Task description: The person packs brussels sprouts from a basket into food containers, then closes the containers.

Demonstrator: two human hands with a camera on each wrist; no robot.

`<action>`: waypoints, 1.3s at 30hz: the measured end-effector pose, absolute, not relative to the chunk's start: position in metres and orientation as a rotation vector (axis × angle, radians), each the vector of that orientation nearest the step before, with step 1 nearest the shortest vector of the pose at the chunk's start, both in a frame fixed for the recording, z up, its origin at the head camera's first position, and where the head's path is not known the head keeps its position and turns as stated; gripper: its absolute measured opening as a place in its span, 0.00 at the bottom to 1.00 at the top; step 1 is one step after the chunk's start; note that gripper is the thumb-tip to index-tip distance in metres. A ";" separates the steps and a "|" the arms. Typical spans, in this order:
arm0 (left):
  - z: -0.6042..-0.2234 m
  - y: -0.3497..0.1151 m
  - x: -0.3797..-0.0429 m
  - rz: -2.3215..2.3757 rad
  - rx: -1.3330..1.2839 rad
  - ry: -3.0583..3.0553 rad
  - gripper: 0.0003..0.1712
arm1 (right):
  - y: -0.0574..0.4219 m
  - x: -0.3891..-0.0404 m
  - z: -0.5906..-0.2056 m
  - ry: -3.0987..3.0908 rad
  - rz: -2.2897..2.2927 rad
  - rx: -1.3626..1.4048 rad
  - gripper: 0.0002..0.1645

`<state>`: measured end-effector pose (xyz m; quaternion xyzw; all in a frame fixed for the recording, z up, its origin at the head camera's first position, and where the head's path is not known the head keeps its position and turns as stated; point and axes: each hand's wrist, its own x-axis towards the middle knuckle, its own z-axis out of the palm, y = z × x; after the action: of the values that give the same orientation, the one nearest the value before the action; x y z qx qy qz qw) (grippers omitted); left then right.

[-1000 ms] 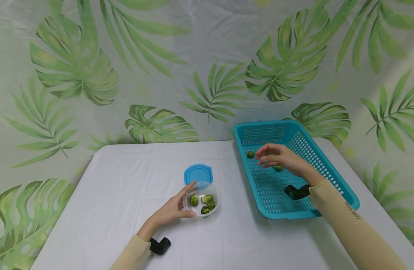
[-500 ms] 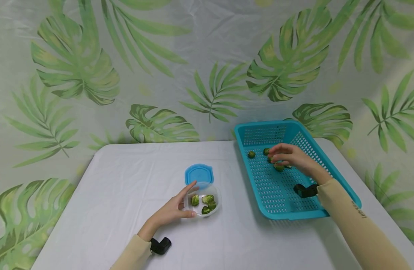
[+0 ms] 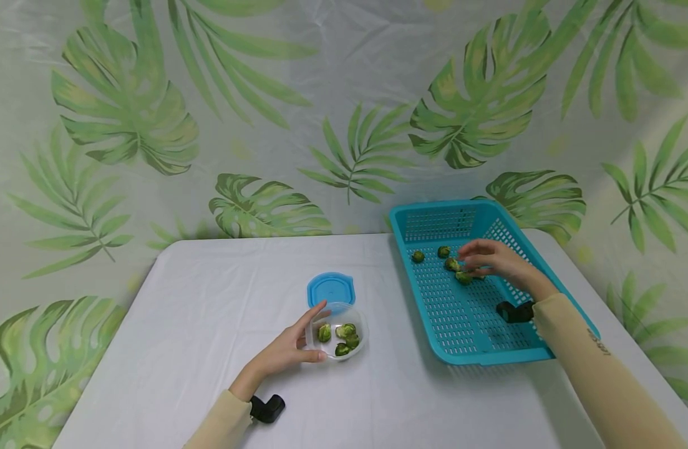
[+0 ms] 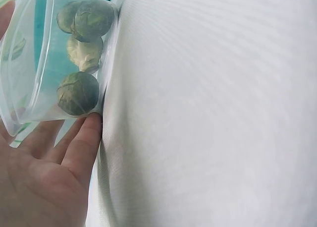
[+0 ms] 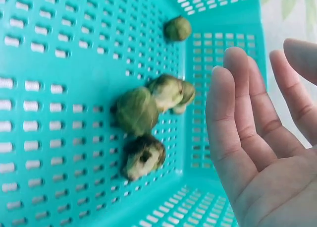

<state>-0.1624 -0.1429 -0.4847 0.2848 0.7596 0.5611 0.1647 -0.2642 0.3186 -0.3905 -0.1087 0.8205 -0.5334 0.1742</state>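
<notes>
My left hand holds a clear plastic container on the table, thumb and fingers spread around its left side. Inside it lie several Brussels sprouts, also visible through the wall in the left wrist view, where one sprout sits close to the fingertips. My right hand hovers over the turquoise basket with loosely bent fingers and nothing in them. Below it, several Brussels sprouts lie on the basket floor; in the right wrist view a sprout shows in a cluster left of the fingers.
A blue lid lies just behind the container. The basket's raised walls surround the sprouts on the right side of the white-covered table. Behind the table hangs a leaf-patterned cloth.
My right hand has moved right over the basket, uncovering more sprouts on its floor. The left hand and the container have stayed in place.
</notes>
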 end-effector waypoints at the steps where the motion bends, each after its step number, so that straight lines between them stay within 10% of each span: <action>1: -0.485 -0.143 -0.162 1.597 0.809 2.167 0.53 | 0.320 -0.265 -0.391 2.330 -1.500 -0.310 0.26; 39: -0.485 -0.143 -0.162 1.612 0.802 2.161 0.53 | 0.325 -0.274 -0.414 2.260 -1.163 -0.288 0.29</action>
<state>-0.1621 -0.1432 -0.4852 0.2814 0.7579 0.5653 0.1639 -0.2744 0.3250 -0.4143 -0.1078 0.8461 -0.4355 0.2878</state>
